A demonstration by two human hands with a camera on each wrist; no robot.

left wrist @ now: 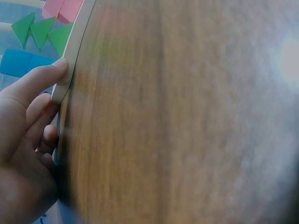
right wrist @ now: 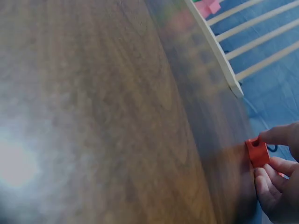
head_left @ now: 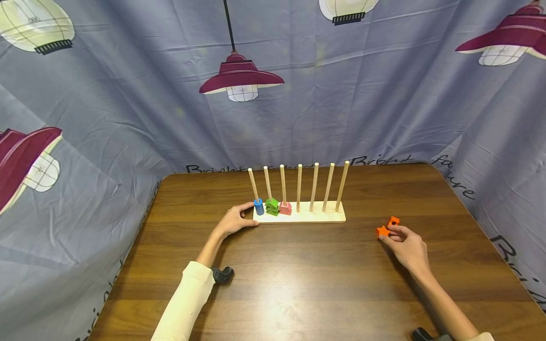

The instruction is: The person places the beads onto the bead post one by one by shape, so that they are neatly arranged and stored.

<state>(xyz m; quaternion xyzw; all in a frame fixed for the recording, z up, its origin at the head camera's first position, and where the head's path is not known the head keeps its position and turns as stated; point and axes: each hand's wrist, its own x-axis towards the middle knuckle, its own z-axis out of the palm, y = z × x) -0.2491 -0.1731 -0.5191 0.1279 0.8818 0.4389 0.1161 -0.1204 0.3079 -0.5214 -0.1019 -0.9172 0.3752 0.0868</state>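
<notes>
A pale wooden peg board (head_left: 315,217) with several upright pegs stands on the table. Its left end is gripped by my left hand (head_left: 232,220), the thumb at the front edge and a finger at the back. Blue cylinder beads (head_left: 259,207) sit on the first peg, green triangular beads (head_left: 272,207) on the second, pink beads (head_left: 285,208) on the third. Off to the right, my right hand (head_left: 408,248) pinches an orange star bead (head_left: 383,231) at the tabletop. Another orange bead (head_left: 394,220) lies just behind it, close to the fingers.
The brown wood table (head_left: 281,284) reflects a bright glare near its front. A grey curtain (head_left: 298,118) printed with lamps hangs behind and around it. Dark wrist devices, one on the left wrist (head_left: 223,275), are strapped to both arms.
</notes>
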